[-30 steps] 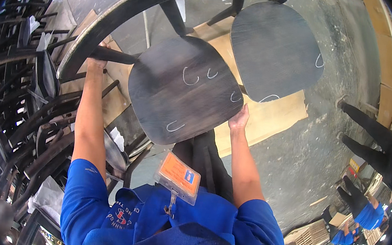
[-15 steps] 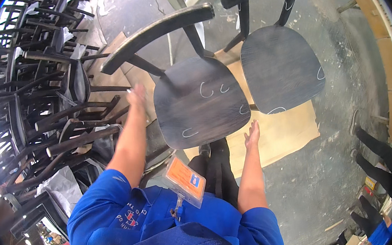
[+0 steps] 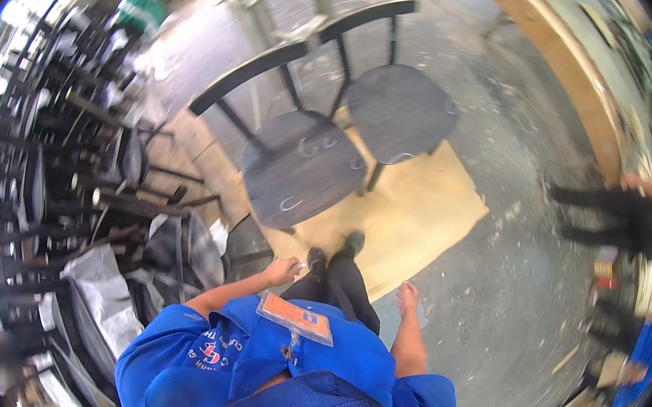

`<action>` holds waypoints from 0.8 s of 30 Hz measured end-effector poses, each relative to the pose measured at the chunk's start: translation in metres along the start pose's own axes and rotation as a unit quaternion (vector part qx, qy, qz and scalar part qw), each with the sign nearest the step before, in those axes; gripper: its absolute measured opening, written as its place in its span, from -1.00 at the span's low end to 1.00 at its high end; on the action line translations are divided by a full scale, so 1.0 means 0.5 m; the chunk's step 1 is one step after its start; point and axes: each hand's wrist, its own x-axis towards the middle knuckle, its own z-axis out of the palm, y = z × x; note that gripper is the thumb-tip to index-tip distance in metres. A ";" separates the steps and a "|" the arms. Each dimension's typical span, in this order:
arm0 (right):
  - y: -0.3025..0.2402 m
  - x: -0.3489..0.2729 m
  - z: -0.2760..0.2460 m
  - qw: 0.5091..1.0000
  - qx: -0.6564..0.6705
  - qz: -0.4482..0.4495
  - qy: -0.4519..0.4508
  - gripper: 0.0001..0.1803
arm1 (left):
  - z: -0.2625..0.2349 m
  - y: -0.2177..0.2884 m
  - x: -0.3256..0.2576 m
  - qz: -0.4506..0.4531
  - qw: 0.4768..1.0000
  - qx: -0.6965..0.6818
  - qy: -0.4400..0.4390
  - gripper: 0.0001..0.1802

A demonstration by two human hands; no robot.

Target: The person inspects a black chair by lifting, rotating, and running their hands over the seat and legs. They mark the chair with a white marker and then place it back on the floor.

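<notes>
A dark wooden chair (image 3: 301, 171) with pale curved marks on its seat stands on a cardboard sheet (image 3: 428, 214) just ahead of my black shoes. A second dark chair (image 3: 399, 109) stands behind it to the right. My left hand (image 3: 281, 270) hangs curled near my left thigh, clear of the chair, with a small white piece (image 3: 298, 266) at its fingertips. On the other side, my right hand (image 3: 407, 298) hangs by my right thigh with loose fingers and holds nothing. An orange badge (image 3: 296, 318) lies on my blue shirt.
A tall pile of stacked dark chairs (image 3: 68, 160) fills the left side, with grey wrapped seats (image 3: 98, 291) near my left arm. Two other people (image 3: 642, 221) are at the right edge. A long wooden board (image 3: 562, 77) runs along the dusty concrete floor at the back right.
Both hands have come off the near chair and dropped to my sides. I have stepped back, and the chair now stands on the cardboard ahead of my feet.
</notes>
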 end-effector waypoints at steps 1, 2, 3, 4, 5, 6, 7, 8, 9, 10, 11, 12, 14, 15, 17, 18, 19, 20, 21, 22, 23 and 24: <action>0.016 -0.035 -0.010 0.997 0.034 -0.062 -0.025 -0.60 | 0.006 0.011 -0.002 -0.017 0.998 -0.056 -0.011 -0.70; 0.027 -0.074 -0.022 0.992 0.058 -0.104 -0.028 -0.67 | 0.015 0.030 -0.001 -0.029 0.993 -0.113 -0.029 -0.69; 0.030 -0.109 -0.037 0.980 0.056 -0.175 -0.081 -0.65 | 0.025 0.058 0.011 -0.068 0.986 -0.143 -0.058 -0.69; 0.035 -0.149 -0.048 0.961 0.048 -0.243 -0.128 -0.63 | 0.034 0.095 0.025 -0.031 0.981 -0.169 -0.093 -0.69; 0.033 -0.185 -0.040 0.939 -0.007 -0.331 -0.093 -0.67 | 0.046 0.143 0.033 -0.016 0.976 -0.165 -0.138 -0.69; 0.035 -0.223 -0.057 0.904 -0.017 -0.409 -0.122 -0.67 | 0.071 0.203 0.043 0.000 0.972 -0.147 -0.185 -0.69; 0.036 -0.260 -0.067 0.905 0.022 -0.392 -0.163 -0.65 | 0.100 0.271 0.048 0.014 0.964 -0.132 -0.230 -0.68; 0.036 -0.295 -0.086 0.890 0.014 -0.429 -0.158 -0.65 | 0.134 0.344 0.047 0.034 0.958 -0.116 -0.259 -0.67; 0.042 -0.328 -0.119 0.880 0.040 -0.448 -0.154 -0.67 | 0.180 0.418 0.038 0.054 0.952 -0.094 -0.288 -0.66; 0.046 -0.354 -0.155 0.872 0.052 -0.475 -0.111 -0.70 | 0.228 0.492 0.028 0.083 0.941 -0.081 -0.318 -0.65; 0.054 -0.372 -0.206 0.877 0.042 -0.479 -0.015 -0.72 | 0.283 0.560 0.014 0.110 0.933 -0.061 -0.337 -0.62; 0.070 -0.386 -0.268 0.877 0.042 -0.474 0.060 -0.74 | 0.342 0.620 -0.002 0.113 0.921 -0.054 -0.368 -0.62; 0.118 -0.417 -0.435 0.854 0.084 -0.497 0.128 -0.78 | 0.473 0.744 -0.036 0.129 0.897 -0.049 -0.419 -0.61; 0.141 -0.431 -0.506 0.851 0.112 -0.491 0.145 -0.81 | 0.538 0.794 -0.055 0.137 0.881 -0.052 -0.449 -0.61; 0.186 -0.451 -0.645 0.834 0.101 -0.503 0.205 -0.83 | 0.660 0.892 -0.079 0.159 0.854 -0.026 -0.495 -0.60; 0.219 -0.465 -0.720 0.820 0.094 -0.515 0.231 -0.85 | 0.732 0.935 -0.097 0.163 0.842 -0.023 -0.513 -0.60; 0.244 -0.474 -0.781 0.822 0.085 -0.499 0.263 -0.88 | 0.794 0.980 -0.109 0.162 0.838 0.003 -0.521 -0.62; 0.253 -0.501 -0.802 0.829 0.095 -0.474 0.281 -0.88 | 0.812 1.005 -0.131 0.185 0.822 0.004 -0.538 -0.63; 0.266 -0.494 -0.830 0.824 0.115 -0.467 0.301 -0.88 | 0.843 1.025 -0.129 0.201 0.812 0.011 -0.548 -0.63; 0.285 -0.495 -0.897 0.814 0.145 -0.465 0.316 -0.89 | 0.900 1.073 -0.145 0.221 0.798 0.008 -0.561 -0.64; 0.304 -0.488 -0.941 0.803 0.150 -0.468 0.337 -0.87 | 0.949 1.100 -0.152 0.238 0.792 0.006 -0.563 -0.66; 0.318 -0.477 -0.953 0.806 0.156 -0.448 0.355 -0.86 | 0.967 1.103 -0.151 0.215 0.810 0.007 -0.545 -0.67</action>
